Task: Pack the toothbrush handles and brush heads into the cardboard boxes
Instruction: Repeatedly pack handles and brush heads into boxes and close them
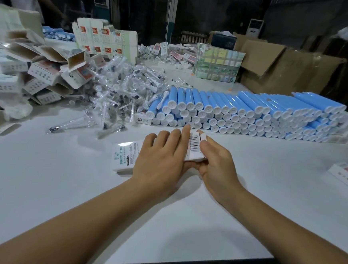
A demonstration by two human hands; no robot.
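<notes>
A white cardboard box [125,157] is seen lying flat on the white tabletop [247,200] at centre frame, barcode face up. The left hand [160,158] is laid over its middle, fingers straight and pressed down on it. The right hand [214,162] is closed on the box's right end, a taped fingertip over the top and the thumb beneath. Stacked blue toothbrush handles [243,110] are ranged at 1 o'clock, just beyond the box. Bagged brush heads [120,90] are heaped at 11 o'clock. Open empty boxes [49,68] are piled at 10 o'clock.
</notes>
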